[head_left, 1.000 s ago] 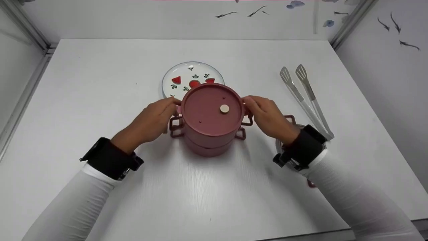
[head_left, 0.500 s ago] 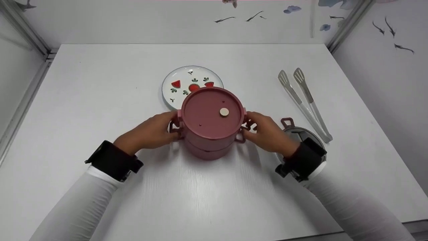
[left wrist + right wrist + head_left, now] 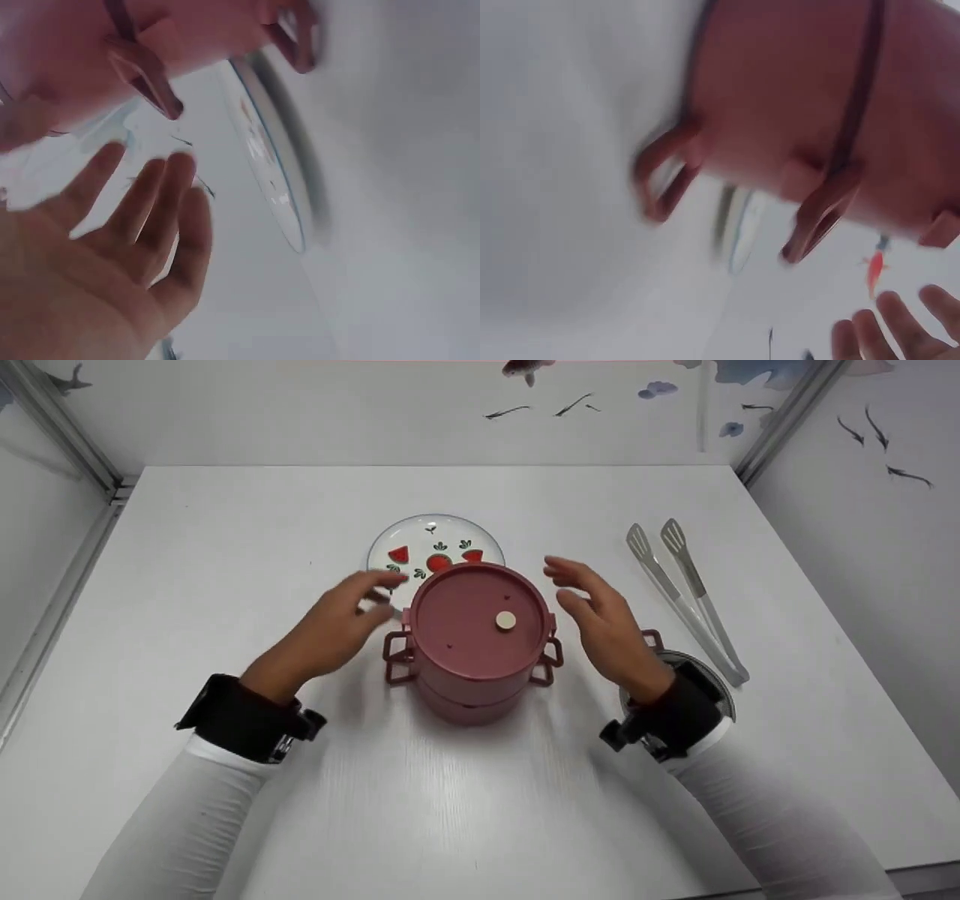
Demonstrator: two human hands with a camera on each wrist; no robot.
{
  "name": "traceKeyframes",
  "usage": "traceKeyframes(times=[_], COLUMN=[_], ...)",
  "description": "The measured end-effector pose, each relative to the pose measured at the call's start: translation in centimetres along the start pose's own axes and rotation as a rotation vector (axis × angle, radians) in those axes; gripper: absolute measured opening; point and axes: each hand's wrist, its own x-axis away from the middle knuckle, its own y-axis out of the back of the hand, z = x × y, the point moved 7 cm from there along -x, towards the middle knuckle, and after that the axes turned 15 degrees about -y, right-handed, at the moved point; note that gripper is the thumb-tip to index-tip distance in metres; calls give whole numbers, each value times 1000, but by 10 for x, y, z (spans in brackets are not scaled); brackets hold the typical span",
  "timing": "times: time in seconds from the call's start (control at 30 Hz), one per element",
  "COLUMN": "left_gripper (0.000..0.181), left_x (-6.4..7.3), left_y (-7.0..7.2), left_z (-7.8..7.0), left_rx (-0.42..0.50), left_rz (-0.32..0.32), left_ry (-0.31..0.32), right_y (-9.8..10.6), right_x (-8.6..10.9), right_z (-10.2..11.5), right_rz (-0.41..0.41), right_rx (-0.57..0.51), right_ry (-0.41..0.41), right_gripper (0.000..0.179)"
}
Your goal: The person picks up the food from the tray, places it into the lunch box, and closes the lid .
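Observation:
A stacked dusty-red pot (image 3: 469,706) stands upright in the middle of the table, with loop handles at two levels on both sides. Its flat red lid (image 3: 461,634) carries a small cream knob (image 3: 505,621). My left hand (image 3: 322,626) hovers at the pot's left, fingers spread and slightly bent, holding nothing. On the other side, my right hand (image 3: 604,634) is also raised beside the lid, fingers loosely bent and apart from the pot. Both wrist views show the pot's handles (image 3: 146,75) beyond the bare fingers (image 3: 900,326).
Behind the pot lies a white plate (image 3: 409,531) with watermelon prints, partly covered by it. Slotted metal tongs (image 3: 694,604) lie at the right. Under my right wrist sits a round grey piece (image 3: 720,682) with a dark-red loop handle (image 3: 653,639). Walls edge the back and sides.
Both hands gripped the pot's sides, moving from the upper part down to the side handles by half a second ago. Now they have let go and risen outward. The pot stays in place.

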Motion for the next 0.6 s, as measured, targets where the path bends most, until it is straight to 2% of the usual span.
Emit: traceKeyframes(times=[0.07, 0.1, 0.13, 0.2, 0.27, 0.37, 0.5, 0.6], left_gripper=[43, 42, 43, 44, 45, 47, 46, 47], left_x=[-10, -15, -21, -30, -34, -33, -29, -29], left_y=[-2, -7, -13, -28, -39, -42, -41, -44], left_z=[-8, -11, -13, -12, -9, -4, 0, 4], left_rx=[134, 204, 266, 394, 488, 546, 524, 557], left_rz=[-126, -165, -182, -171, -170, -219, -286, -316], left_ry=[-29, -44, -54, -56, -49, -93, -180, -199], right_y=[-9, -15, -21, -31, -38, -43, -47, -49], right_x=[-7, -10, -14, -18, -20, -22, -25, -26], right_z=[3, 2, 0, -6, -12, -17, -21, -24], right_rz=[21, 47, 77, 134, 181, 209, 220, 215], right_rx=[-113, -164, -214, -304, -364, -423, -450, -478], right_ry=[12, 5, -4, -38, -63, -47, -9, -1], right_gripper=[44, 45, 46, 48, 49, 47, 46, 48])
